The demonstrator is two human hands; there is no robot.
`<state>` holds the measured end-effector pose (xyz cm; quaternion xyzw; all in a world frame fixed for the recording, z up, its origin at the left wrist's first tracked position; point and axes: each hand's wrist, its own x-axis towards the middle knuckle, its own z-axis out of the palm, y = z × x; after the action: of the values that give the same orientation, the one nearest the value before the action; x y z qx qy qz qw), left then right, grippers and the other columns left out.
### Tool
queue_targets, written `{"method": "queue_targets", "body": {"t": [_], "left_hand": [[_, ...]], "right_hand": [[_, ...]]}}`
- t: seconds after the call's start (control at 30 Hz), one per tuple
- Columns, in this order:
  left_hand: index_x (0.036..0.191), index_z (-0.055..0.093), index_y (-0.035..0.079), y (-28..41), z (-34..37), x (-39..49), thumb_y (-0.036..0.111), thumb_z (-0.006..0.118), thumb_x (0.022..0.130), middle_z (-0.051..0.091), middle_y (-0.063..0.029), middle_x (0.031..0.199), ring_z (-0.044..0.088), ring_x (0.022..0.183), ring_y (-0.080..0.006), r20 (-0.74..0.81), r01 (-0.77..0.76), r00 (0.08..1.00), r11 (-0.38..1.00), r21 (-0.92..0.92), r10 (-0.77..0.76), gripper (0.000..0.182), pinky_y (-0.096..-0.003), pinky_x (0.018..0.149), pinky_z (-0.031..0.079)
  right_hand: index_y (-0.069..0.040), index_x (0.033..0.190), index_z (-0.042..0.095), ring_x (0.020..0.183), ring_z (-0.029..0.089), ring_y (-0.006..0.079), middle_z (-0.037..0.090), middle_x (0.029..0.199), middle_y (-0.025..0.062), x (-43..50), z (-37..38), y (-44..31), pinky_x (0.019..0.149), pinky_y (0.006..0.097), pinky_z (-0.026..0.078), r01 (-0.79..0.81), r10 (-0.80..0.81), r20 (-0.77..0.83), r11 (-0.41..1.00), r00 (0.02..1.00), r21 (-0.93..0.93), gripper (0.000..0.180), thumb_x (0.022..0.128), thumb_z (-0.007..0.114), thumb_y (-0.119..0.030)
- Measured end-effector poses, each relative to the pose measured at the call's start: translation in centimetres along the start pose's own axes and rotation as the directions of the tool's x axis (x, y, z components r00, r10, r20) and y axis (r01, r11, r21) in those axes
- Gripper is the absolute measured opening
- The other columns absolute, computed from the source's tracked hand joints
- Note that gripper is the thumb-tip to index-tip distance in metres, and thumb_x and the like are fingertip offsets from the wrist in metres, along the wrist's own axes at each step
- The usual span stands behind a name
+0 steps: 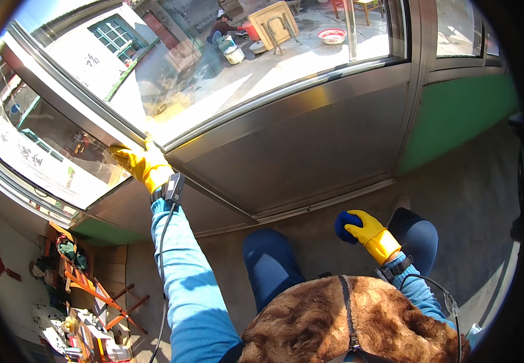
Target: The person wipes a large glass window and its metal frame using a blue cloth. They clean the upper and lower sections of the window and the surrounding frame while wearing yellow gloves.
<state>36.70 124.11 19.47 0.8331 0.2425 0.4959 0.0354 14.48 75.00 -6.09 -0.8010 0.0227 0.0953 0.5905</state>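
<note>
My left hand [143, 167], in a yellow rubber glove, rests on the metal door stile [87, 111] by the lower corner of the glass pane [225, 86]. Its thumb and fingers are spread across the stile. Low on the right, before my knee, my right hand [371, 236] in a matching glove is shut on a bunched dark blue cloth [347, 227]. Part of the cloth is hidden by the fingers. Beneath the glass is the door's plain metal lower panel [298, 145].
At lower left, a wooden folding chair [92, 286] stands beside a clutter of boxes. Green-painted wall [457, 118] adjoins the door on the right. Through the glass, a crouching person [220, 29], a folding table [273, 25] and a red-and-white basin [332, 36] are in the yard.
</note>
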Motion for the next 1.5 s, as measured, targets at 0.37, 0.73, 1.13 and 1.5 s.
{"method": "queue_targets", "body": {"t": [0.37, 0.73, 1.13, 1.5], "left_hand": [[0.169, 0.008, -0.001, 0.1, -0.4, 0.1, 0.036, 0.079, 0.095, 0.014, -0.027, 0.175, 0.017, 0.163, -0.04, -0.007, 0.014, 1.0, 0.999, -0.051, -0.014, 0.109, -0.0446, 0.134, 0.016], [0.166, 0.018, -0.004, -1.6, 0.1, 0.0, 0.031, 0.072, 0.1, 0.024, -0.0287, 0.172, 0.029, 0.159, -0.0415, -0.017, -0.079, 0.997, 0.994, -0.079, 0.078, 0.092, -0.0462, 0.132, 0.024], [0.16, 0.033, -0.004, -2.0, 0.5, -0.3, 0.022, 0.065, 0.102, 0.04, -0.0315, 0.162, 0.043, 0.149, -0.0461, -0.175, -0.214, 0.965, 0.971, -0.107, 0.193, 0.071, -0.0506, 0.125, 0.037], [0.154, 0.049, 0.002, 9.9, -8.2, -29.8, 0.035, 0.07, 0.104, 0.051, -0.0245, 0.157, 0.054, 0.141, -0.0429, 0.357, 0.032, 0.634, 0.438, -0.899, 0.687, 0.063, -0.0488, 0.116, 0.046]], "right_hand": [[-0.006, 0.142, 0.063, 0.122, 0.066, 0.0384, 0.068, 0.138, 0.0177, -1.3, -0.8, -3.2, 0.108, 0.0418, 0.053, 0.038, -0.041, -0.03, 0.995, 0.999, -0.087, 0.052, 0.102, 0.068, -0.038], [-0.007, 0.144, 0.062, 0.127, 0.064, 0.0373, 0.066, 0.141, 0.0183, -1.2, -1.5, -3.3, 0.111, 0.0423, 0.05, 0.03, -0.032, -0.036, 0.999, 0.999, -0.043, 0.053, 0.101, 0.07, -0.037], [-0.005, 0.144, 0.06, 0.125, 0.065, 0.0406, 0.068, 0.138, 0.0215, -1.9, -1.8, -3.5, 0.106, 0.0435, 0.053, 0.024, -0.058, -0.178, 0.982, 0.982, -0.19, 0.053, 0.105, 0.062, -0.041], [-0.001, 0.15, 0.054, 0.131, 0.062, 0.0419, 0.062, 0.146, 0.0249, -2.1, -1.7, -2.7, 0.109, 0.0433, 0.05, -0.1, 0.11, -0.245, 0.994, 0.963, 0.053, 0.066, 0.107, 0.057, -0.051]]}}
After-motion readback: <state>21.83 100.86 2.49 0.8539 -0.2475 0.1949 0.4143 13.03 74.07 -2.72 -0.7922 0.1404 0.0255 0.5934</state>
